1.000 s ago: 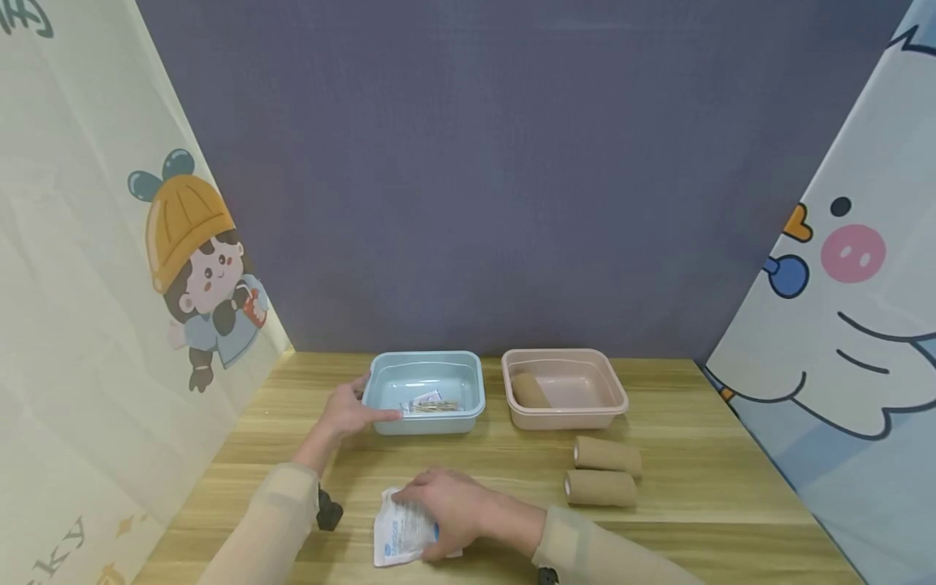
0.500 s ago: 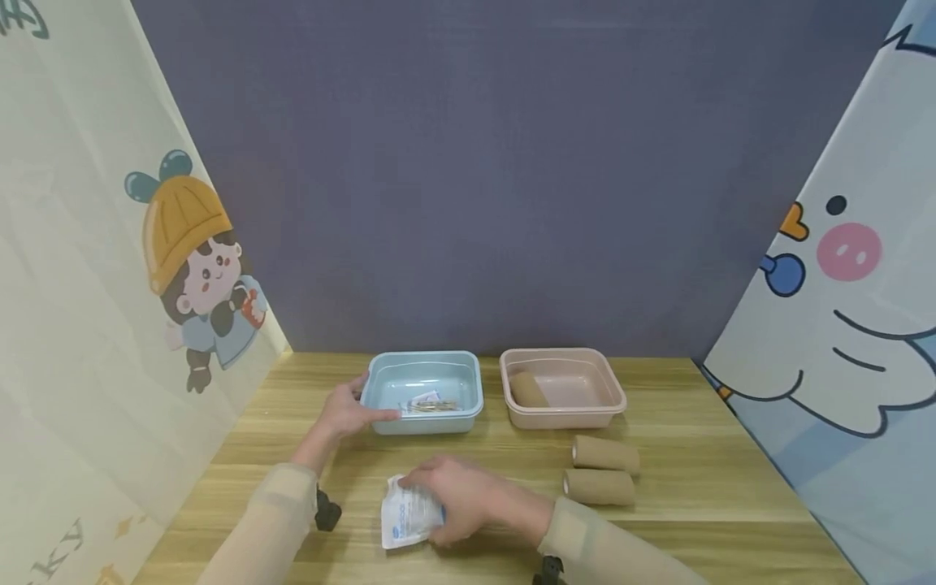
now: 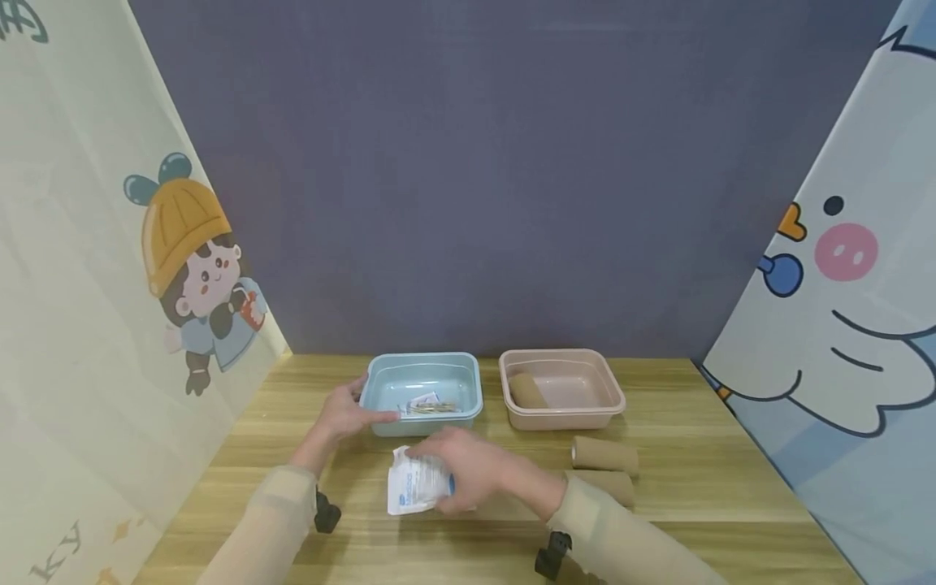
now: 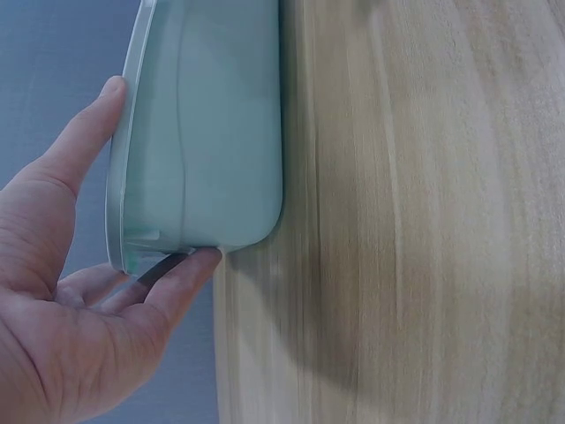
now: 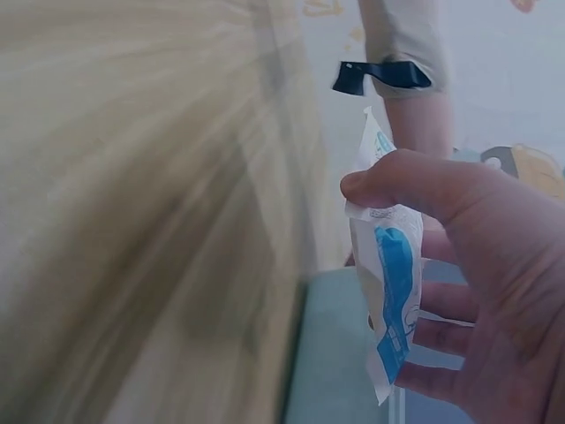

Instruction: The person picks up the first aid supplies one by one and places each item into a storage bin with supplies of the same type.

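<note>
Carrying the white packet (image 3: 415,487) in the right hand (image 3: 471,470) is judged to be the step in hand. The packet is held in front of the blue box (image 3: 439,426), near its front wall, and is seen clear of the wooden table (image 3: 409,561) in the right wrist view. For the next move, a steady pinch and enough height to clear the front rim seem to be called for, with the box braced against sliding.

By the right hand, the packet is pinched at its edge: the thumb is set against one face and the fingers are laid behind the other, with only the packet's narrow thickness between them. By the left hand (image 3: 349,413), the left end of the blue box is gripped; the thumb is laid along the front rim, and the fingers are spread wide from it, around the corner and against the outer wall.

Cotton swabs (image 3: 437,408) are held in the blue box. One brown roll (image 3: 526,392) is contained in the pink box (image 3: 563,421), and two more rolls (image 3: 605,453) are placed in front.
</note>
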The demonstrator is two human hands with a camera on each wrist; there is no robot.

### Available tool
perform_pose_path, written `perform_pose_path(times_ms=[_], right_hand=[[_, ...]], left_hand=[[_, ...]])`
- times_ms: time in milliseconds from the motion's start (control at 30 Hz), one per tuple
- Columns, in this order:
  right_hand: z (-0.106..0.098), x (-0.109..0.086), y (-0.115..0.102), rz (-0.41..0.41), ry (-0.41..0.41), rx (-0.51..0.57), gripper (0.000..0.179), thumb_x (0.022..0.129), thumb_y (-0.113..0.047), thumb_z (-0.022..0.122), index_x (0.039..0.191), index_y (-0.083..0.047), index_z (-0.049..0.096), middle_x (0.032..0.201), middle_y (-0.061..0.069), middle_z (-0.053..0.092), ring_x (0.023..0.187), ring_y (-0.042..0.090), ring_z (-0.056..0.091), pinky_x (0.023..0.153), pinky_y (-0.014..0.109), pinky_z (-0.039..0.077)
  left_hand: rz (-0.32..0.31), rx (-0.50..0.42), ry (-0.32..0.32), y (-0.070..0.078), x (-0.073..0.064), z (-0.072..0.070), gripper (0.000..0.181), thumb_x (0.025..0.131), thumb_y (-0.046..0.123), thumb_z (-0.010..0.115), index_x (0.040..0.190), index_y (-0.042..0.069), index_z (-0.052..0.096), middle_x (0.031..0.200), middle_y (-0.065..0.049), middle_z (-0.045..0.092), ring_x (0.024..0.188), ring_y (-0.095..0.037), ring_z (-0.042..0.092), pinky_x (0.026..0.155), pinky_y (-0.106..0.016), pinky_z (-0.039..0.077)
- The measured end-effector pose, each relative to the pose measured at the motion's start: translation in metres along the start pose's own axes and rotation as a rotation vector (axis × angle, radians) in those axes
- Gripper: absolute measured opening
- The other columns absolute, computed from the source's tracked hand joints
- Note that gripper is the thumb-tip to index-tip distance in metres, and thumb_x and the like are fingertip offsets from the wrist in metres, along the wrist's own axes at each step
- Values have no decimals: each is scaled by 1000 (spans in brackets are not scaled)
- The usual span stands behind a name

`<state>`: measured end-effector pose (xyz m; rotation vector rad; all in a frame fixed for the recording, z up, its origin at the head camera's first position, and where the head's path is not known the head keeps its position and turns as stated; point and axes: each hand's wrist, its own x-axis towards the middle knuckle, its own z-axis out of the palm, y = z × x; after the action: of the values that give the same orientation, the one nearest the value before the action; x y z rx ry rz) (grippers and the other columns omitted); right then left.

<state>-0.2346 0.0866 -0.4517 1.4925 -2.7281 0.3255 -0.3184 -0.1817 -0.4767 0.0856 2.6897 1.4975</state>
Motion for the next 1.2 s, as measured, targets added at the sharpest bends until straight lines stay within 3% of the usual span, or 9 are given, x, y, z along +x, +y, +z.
perform_pose_path(times_ms=[133, 400, 633, 833, 1200], right_hand=[[-11, 3, 3, 13, -3, 8, 84, 75, -30, 91, 151, -14, 59, 144, -1, 69, 127, 13, 65, 110, 26, 53], [-30, 7, 13, 19, 1, 16, 82, 76, -31, 90, 150, -13, 60, 144, -1, 70, 130, 14, 65, 113, 27, 51], [-41, 12, 25, 12, 7, 48, 79, 78, -32, 90, 148, -9, 61, 138, 1, 73, 105, 6, 64, 94, 18, 54], [-47, 19, 33, 45, 11, 59, 79, 79, -34, 90, 148, -10, 62, 137, 0, 73, 95, 4, 62, 83, 15, 52], [-55, 27, 44, 80, 12, 57, 80, 77, -31, 91, 147, -8, 62, 131, 2, 75, 88, 6, 61, 76, 17, 51]], left_hand=[[7, 15, 4, -1, 0, -1, 118, 72, 33, 100, 161, -8, 34, 147, -39, 57, 128, -48, 65, 106, -53, 58], [21, 36, 10, 1, 1, -1, 119, 71, 34, 100, 160, -9, 35, 145, -38, 59, 124, -47, 67, 102, -49, 61], [13, 42, 11, 0, 1, -1, 121, 71, 35, 101, 161, -9, 33, 148, -39, 55, 128, -49, 65, 105, -52, 60], [12, 28, 7, -1, 1, -1, 120, 71, 33, 100, 161, -9, 33, 148, -40, 55, 128, -50, 65, 103, -52, 61], [-8, 16, -3, 0, 1, 0, 122, 71, 35, 101, 162, -7, 31, 150, -39, 53, 131, -51, 62, 106, -53, 59]])
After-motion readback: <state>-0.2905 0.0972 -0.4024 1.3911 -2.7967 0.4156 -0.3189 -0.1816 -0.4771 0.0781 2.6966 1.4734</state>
